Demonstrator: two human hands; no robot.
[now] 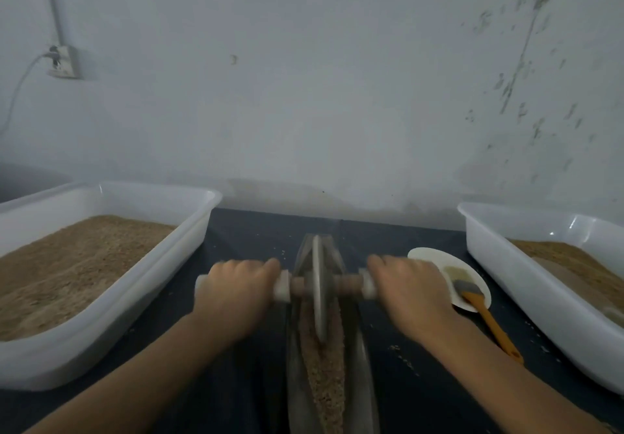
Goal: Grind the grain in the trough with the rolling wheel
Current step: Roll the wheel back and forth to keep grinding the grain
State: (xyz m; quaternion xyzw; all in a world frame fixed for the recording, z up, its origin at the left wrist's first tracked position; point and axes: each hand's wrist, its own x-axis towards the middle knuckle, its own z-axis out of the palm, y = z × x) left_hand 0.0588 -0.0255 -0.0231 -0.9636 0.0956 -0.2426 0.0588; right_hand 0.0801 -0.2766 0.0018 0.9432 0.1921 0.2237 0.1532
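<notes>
Grey disc wheel [319,285] is stood upright in the grain-filled trough [363,359], mid-table. Axle handles are gripped by left hand [238,285] and right hand [410,285], fingers curled round. Hands are motion-blurred; trough's near end is cut off.

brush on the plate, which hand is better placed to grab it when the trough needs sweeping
Right. The right hand grips the axle beside the plate with the brush; the left hand is across the wheel.
</notes>
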